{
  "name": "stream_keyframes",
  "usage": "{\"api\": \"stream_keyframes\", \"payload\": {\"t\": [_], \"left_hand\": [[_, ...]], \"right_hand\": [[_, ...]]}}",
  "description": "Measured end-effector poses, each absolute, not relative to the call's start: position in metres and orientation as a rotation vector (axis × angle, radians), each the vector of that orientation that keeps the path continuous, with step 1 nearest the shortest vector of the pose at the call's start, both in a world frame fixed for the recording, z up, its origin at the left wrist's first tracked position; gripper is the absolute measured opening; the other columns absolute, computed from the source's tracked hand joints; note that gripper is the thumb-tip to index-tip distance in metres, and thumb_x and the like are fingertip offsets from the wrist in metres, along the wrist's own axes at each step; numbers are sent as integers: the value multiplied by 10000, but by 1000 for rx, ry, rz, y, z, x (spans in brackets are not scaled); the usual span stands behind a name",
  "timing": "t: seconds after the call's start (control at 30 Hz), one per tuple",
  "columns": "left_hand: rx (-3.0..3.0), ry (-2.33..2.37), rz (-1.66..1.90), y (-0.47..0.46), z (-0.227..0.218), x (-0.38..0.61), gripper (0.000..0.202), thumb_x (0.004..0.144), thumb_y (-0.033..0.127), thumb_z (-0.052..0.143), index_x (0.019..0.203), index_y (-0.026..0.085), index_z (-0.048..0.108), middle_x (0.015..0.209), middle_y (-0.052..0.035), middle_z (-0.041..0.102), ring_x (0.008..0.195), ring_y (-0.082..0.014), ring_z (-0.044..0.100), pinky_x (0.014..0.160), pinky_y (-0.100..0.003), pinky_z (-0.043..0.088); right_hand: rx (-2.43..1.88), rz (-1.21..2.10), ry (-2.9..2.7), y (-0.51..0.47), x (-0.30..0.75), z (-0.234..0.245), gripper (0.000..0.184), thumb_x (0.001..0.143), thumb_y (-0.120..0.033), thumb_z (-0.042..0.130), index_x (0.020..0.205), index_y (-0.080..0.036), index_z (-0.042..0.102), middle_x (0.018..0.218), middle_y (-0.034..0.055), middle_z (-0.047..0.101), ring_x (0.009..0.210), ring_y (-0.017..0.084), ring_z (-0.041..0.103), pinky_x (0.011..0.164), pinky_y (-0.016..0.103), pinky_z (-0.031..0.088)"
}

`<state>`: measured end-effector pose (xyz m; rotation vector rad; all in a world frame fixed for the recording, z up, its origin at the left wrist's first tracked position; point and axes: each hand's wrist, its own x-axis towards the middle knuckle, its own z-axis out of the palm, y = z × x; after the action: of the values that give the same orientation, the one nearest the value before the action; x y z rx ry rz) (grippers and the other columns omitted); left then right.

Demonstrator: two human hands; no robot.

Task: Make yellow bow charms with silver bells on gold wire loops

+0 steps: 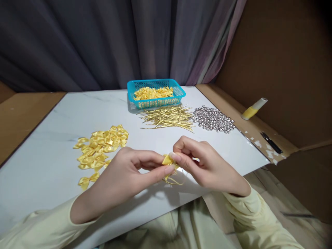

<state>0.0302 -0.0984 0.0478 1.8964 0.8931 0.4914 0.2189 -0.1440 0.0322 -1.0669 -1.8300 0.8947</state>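
Between my two hands, above the table's near edge, is a yellow satin ribbon bow [168,159]. My left hand [140,169] pinches it from the left between thumb and forefinger. From the right, my right hand [199,160] closes thumb and forefinger on the bow's upper right part. A thin gold tie [177,183] loops down below the bow; its attachment is partly hidden by my fingers. Left of my hands lies a loose pile of similar yellow bows [103,141], with a single bow [88,180] at its near end, close to my left forearm.
A blue plastic basket [157,103] of yellow bows stands at the back of the white table [46,155]. Before it lie gold ties [167,117] and a heap of silver beads [214,119]. On cardboard at right are a yellow-and-white tube [254,109] and a black tool [271,142].
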Motion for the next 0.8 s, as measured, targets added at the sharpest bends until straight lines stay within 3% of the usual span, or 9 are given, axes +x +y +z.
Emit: {"api": "stream_keyframes", "payload": {"t": [0.27, 0.43, 0.6, 0.8], "left_hand": [[1871, 881, 486, -98, 46, 27, 79, 788, 271, 707, 773, 232, 775, 687, 48, 755, 606, -85, 647, 533, -101, 472], [1911, 901, 513, -98, 48, 27, 89, 784, 274, 706, 738, 228, 767, 653, 48, 744, 588, -85, 637, 518, -106, 463], [1943, 903, 560, -98, 49, 28, 84, 783, 261, 708, 721, 231, 755, 661, 57, 745, 585, -80, 642, 509, -102, 459], [2068, 907, 576, -99, 49, 29, 116, 793, 264, 697, 695, 217, 735, 634, 60, 727, 568, -74, 619, 514, -112, 451]], "right_hand": [[-1090, 1017, -1800, -144, 221, 33, 185, 962, -247, 500, 793, -178, 470, 641, -53, 471, 563, 68, 404, 502, 188, 298], [-1058, 1095, -1691, -151, 224, 26, 155, 970, -308, 497, 921, -168, 542, 693, -25, 540, 601, 87, 481, 536, 201, 371], [-1084, 1069, -1652, -164, 226, 21, 98, 973, -251, 490, 1024, -178, 532, 779, 13, 641, 699, 118, 595, 628, 231, 457], [-1152, 847, -1716, -177, 226, 24, 68, 952, -159, 506, 1005, -196, 529, 828, 14, 670, 727, 121, 645, 614, 224, 458]]}}
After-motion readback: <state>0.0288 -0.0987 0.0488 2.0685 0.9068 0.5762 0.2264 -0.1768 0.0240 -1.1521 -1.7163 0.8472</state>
